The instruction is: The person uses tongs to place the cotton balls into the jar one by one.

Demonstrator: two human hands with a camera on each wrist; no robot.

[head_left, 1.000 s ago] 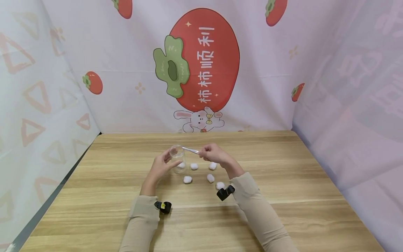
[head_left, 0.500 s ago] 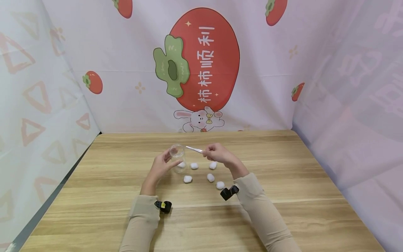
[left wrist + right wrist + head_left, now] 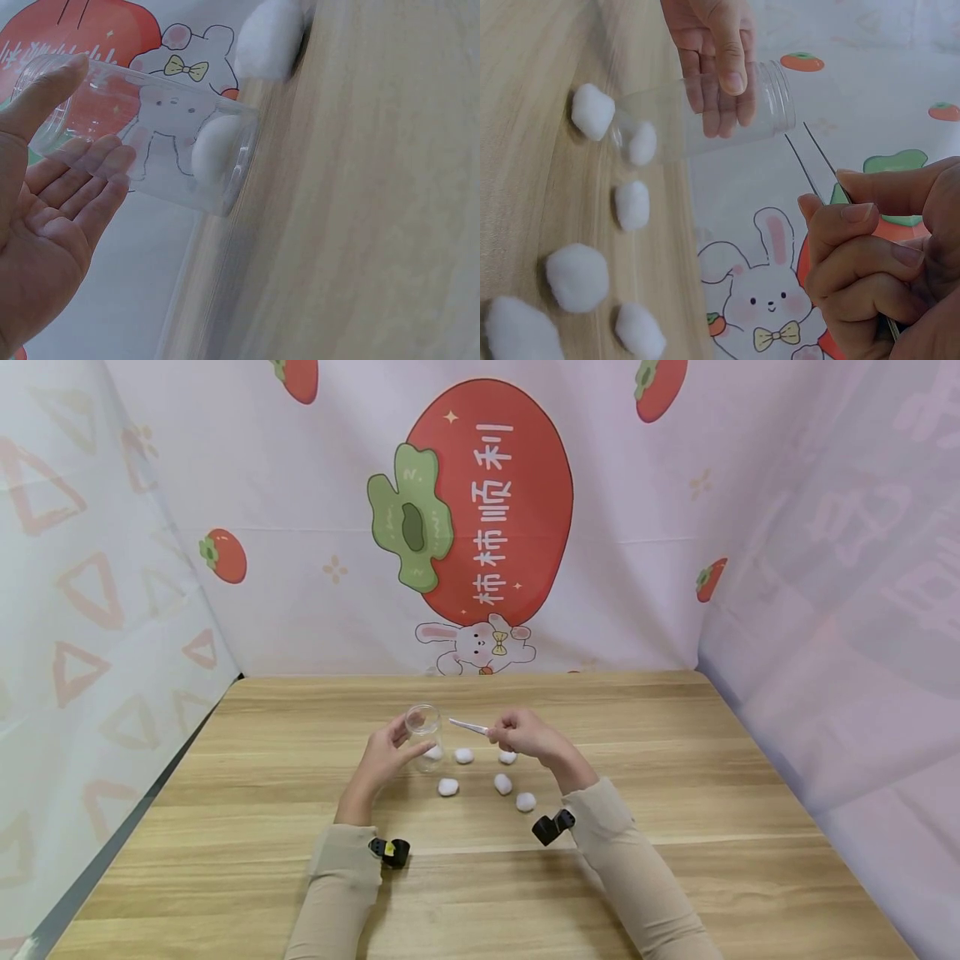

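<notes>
My left hand holds an upright clear jar with no lid, the thumb on one side and the fingers on the other. At the bottom of the jar lies a white cotton ball. My right hand pinches a pair of metal tweezers between thumb and fingers, level with the jar's upper part and just to its right. The tweezers' two tips stand apart, with nothing between them, close to the jar's mouth in the right wrist view.
Several loose cotton balls lie on the wooden table, to the right of the jar and in front of it, some under the right hand. Behind the table hangs a printed cloth, with more cloth at both sides.
My right hand has drawn the tweezers back to the right, from the jar's rim, and slightly lower. The left hand and the jar stay in place.
</notes>
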